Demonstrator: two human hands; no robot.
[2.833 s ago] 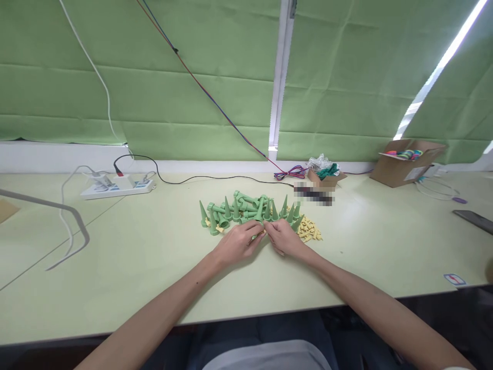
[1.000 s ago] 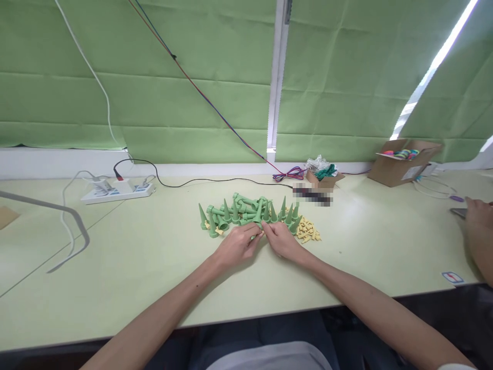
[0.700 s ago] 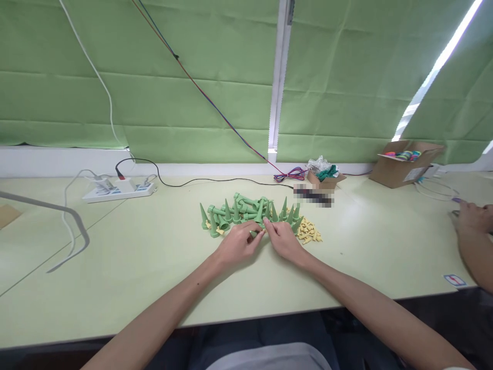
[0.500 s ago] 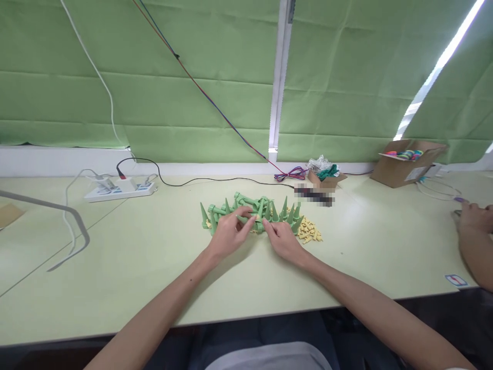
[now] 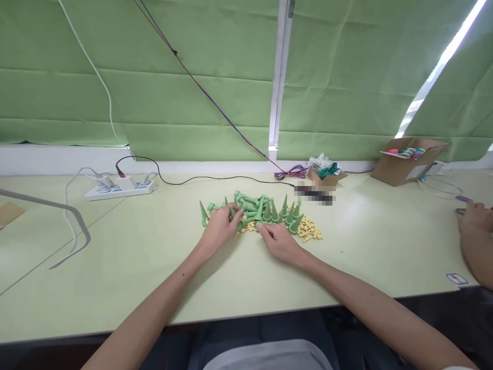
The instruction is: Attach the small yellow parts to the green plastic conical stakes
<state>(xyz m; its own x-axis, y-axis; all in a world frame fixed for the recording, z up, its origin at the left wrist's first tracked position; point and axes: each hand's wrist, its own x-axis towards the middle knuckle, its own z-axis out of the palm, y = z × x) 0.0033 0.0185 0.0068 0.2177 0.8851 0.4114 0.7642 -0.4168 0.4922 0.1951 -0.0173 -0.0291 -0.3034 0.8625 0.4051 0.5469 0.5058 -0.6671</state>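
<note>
A pile of green plastic spikes (image 5: 246, 198), tapered with collars at the wide end, lies on the table in front of me. Small yellow plastic pieces (image 5: 308, 228) are scattered under and beside it. My left hand (image 5: 219, 226) is at the pile's left front, thumb and fingers closed around one green spike, partly hidden by the fingers. My right hand (image 5: 283, 240) pinches the collar end of another green spike (image 5: 260, 210), which points upward. Several spikes (image 5: 285, 209) stand upright just beyond the right hand.
A white power strip (image 5: 121, 188) with plugs is at the back left; a black cable runs from it to a blurred dark object (image 5: 314, 195). Two cardboard boxes stand along the back, the larger one (image 5: 400, 169) at right. Another person's hand (image 5: 477, 218) rests at the right edge.
My left hand has moved left, away from the right hand, with a green spike in it. Yellow pieces now show between the hands. My right hand has shifted slightly left and down.
</note>
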